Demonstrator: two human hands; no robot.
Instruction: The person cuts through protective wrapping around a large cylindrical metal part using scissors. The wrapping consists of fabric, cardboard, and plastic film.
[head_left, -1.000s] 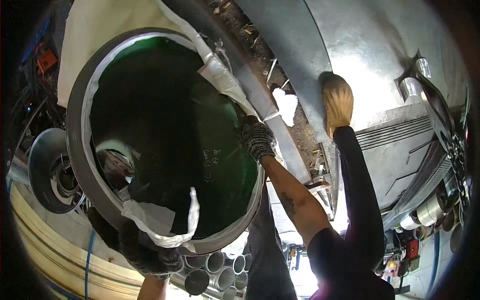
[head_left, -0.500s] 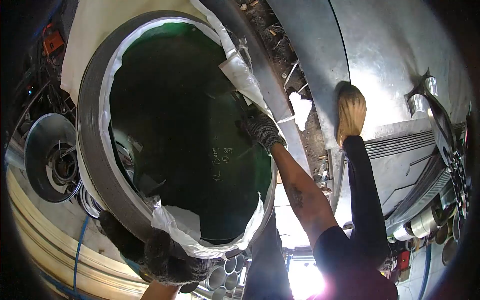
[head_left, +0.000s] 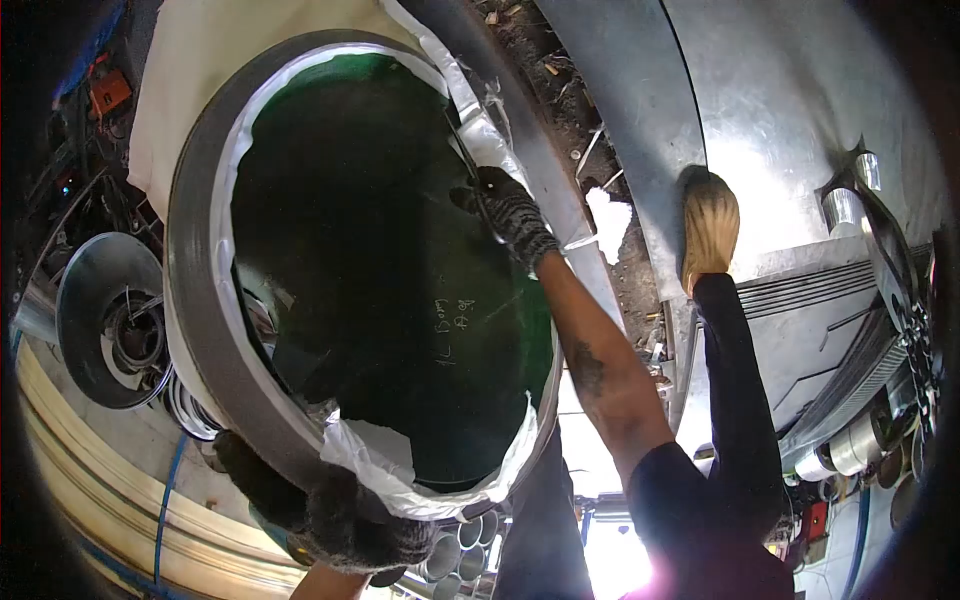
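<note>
In the middle of the head view is a large round metal piece [head_left: 205, 330] with a grey rim and a dark green inner face carrying handwriting. White plastic film [head_left: 395, 490] hangs in loose, torn folds along its inner edge. My right hand [head_left: 505, 210], in a dark knitted glove, is closed around a long thin dark tool [head_left: 462, 150], whose tip lies by the film at the upper right edge. At the lower left, my left hand [head_left: 345, 520], gloved too, is wrapped around the rim, its fingers partly in shadow.
Tan footwear [head_left: 712, 225] rests on a grey metal sheet [head_left: 790, 90] to the right. A strip of littered ground [head_left: 565, 90] runs beside the round piece. On the left are a metal funnel-shaped part [head_left: 85, 320] and long pale strips [head_left: 110, 480]. Several metal tubes [head_left: 445, 555] lie below.
My right hand has moved up along the film edge, and the thin tool now shows more plainly. The round piece appears slightly further right and lower; my left hand stays on its rim.
</note>
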